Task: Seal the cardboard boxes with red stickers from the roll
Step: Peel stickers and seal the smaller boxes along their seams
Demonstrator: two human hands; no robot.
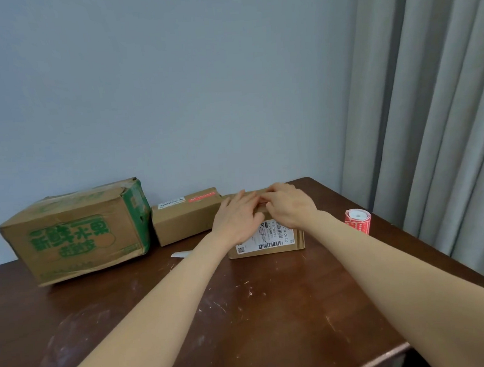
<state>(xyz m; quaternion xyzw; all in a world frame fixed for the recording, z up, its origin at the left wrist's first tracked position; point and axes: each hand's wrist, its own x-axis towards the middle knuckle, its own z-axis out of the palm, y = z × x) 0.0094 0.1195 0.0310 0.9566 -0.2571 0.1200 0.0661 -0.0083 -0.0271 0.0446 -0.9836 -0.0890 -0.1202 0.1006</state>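
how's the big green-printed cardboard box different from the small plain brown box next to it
The large green-printed cardboard box is far bigger than the small plain brown cardboard box. The large one looks dented and crumpled; the small one keeps its shape. The small box bears a red sticker on top; none shows on the large one. Both rest on the dark wooden table.

The large box (75, 232) is printed green on brown; the sticker roll (358, 221) is coloured red; the table (244, 320) is stained dark brown.
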